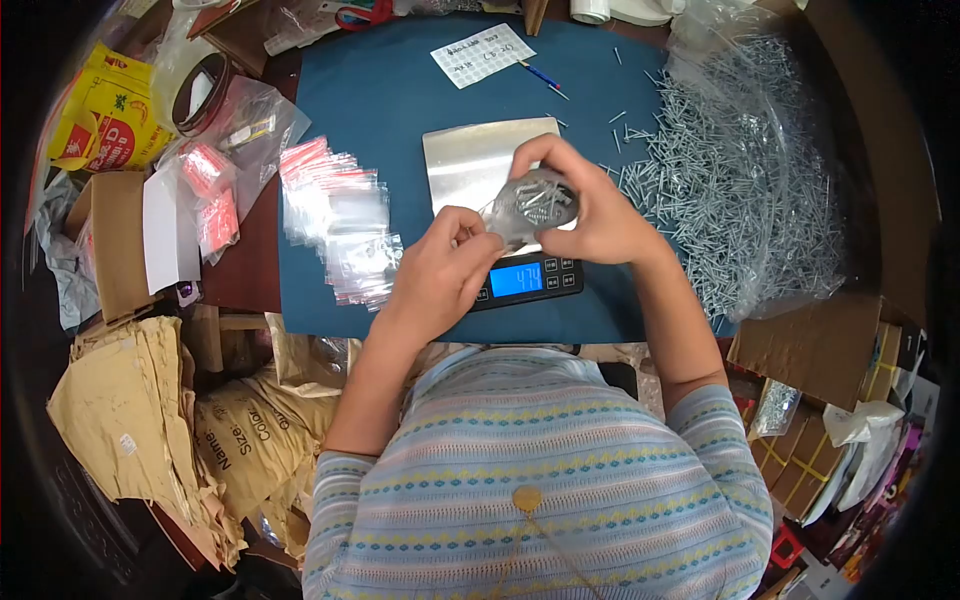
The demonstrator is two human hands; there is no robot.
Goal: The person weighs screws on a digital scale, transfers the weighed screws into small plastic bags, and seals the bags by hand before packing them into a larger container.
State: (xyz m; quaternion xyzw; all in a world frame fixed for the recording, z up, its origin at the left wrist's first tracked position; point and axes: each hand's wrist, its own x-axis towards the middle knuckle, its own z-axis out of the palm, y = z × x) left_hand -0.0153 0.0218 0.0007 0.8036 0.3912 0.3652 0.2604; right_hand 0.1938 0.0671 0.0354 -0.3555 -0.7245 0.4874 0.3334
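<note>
My right hand curls around a small round cup that holds a load of silvery screws. The cup is tilted toward my left hand, whose thumb and fingers pinch the edge of a small clear plastic bag at the cup's mouth. How far the screws have entered the bag cannot be made out. Both hands are above a digital scale with a bare metal plate; its lit blue display seems to read 474.
A heap of screws lies partly under clear plastic at right, with loose ones around it. Flat zip bags with red strips fan out at left. A labelled sheet and a blue pen lie at the back. A cardboard box stands left.
</note>
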